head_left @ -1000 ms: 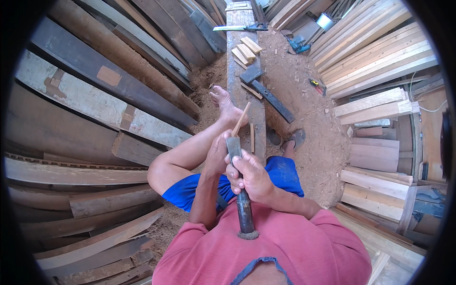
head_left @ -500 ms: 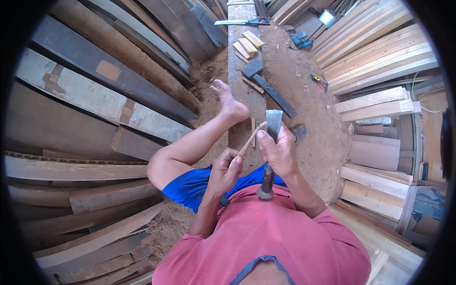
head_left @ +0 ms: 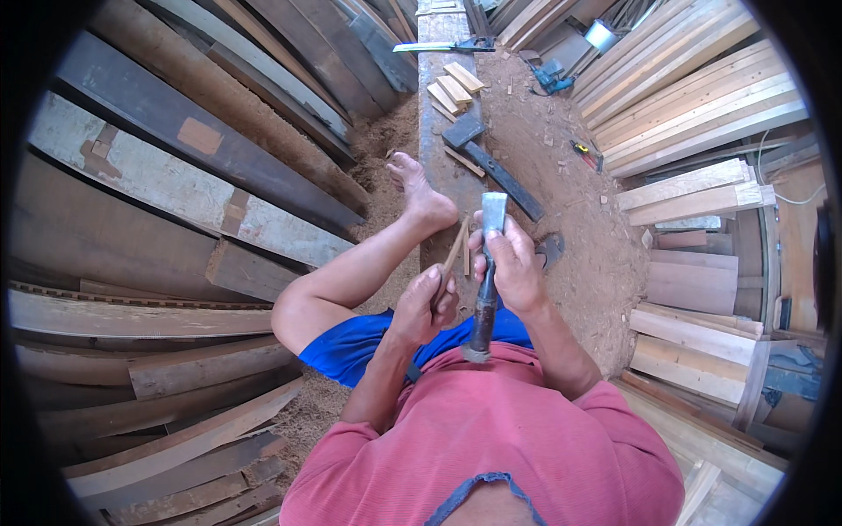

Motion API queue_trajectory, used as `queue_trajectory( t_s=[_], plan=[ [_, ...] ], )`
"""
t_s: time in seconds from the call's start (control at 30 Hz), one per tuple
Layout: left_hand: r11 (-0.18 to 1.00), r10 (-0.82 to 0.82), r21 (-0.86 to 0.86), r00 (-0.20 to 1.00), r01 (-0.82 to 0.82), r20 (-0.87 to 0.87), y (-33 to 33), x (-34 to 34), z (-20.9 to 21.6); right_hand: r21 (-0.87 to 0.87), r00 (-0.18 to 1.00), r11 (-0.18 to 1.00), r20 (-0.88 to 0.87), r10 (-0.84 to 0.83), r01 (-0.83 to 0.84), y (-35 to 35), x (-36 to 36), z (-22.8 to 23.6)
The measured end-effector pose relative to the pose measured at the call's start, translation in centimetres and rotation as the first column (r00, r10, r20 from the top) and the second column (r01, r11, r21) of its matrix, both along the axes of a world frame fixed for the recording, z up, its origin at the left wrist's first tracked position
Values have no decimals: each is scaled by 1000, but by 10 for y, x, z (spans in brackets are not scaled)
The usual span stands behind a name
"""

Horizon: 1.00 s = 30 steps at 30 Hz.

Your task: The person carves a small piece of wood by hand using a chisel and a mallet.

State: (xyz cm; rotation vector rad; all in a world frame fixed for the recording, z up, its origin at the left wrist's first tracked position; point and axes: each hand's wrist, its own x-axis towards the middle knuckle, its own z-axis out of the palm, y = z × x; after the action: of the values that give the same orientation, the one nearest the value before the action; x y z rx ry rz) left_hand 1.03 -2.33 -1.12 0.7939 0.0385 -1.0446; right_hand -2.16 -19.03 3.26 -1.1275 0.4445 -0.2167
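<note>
Holds up, near the blue shorts [head_left: 346, 349], a chisel [head_left: 485, 307] with a broad grey blade pointing far and a dark handle pointing near, plus, just left, a thin brown wooden stick [head_left: 453, 252]. Grasps the chisel around its middle in the right hand [head_left: 517, 270]; clasps the stick's near end in the curled left hand [head_left: 421, 309].

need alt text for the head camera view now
A person's left hand holds a thin brown wooden stick, and the right hand a flat-bladed metal chisel with a dark round handle. Ahead, a large dark hammer lies partly on a narrow grey bench; long wooden boards line both sides.
</note>
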Motion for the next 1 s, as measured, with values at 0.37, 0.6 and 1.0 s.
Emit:
queue_trajectory(
  t_s=[0.37, 0.6, 1.0],
  plan=[
    [925, -42, 312, 759, -216, 649, -5, 38, -3, 548, 962, 798, 55, 266, -252, 57, -23, 22],
    [888, -220, 399, 553, -227, 804, 8, 14, 25, 485, 979, 851, 65, 193, -200, 50, -36, 43],
    [953, 129, 187, 876, -239, 465, 6, 0, 15, 317, 990, 939, -14, 142, -130, 16, -23, 13]
  ],
)
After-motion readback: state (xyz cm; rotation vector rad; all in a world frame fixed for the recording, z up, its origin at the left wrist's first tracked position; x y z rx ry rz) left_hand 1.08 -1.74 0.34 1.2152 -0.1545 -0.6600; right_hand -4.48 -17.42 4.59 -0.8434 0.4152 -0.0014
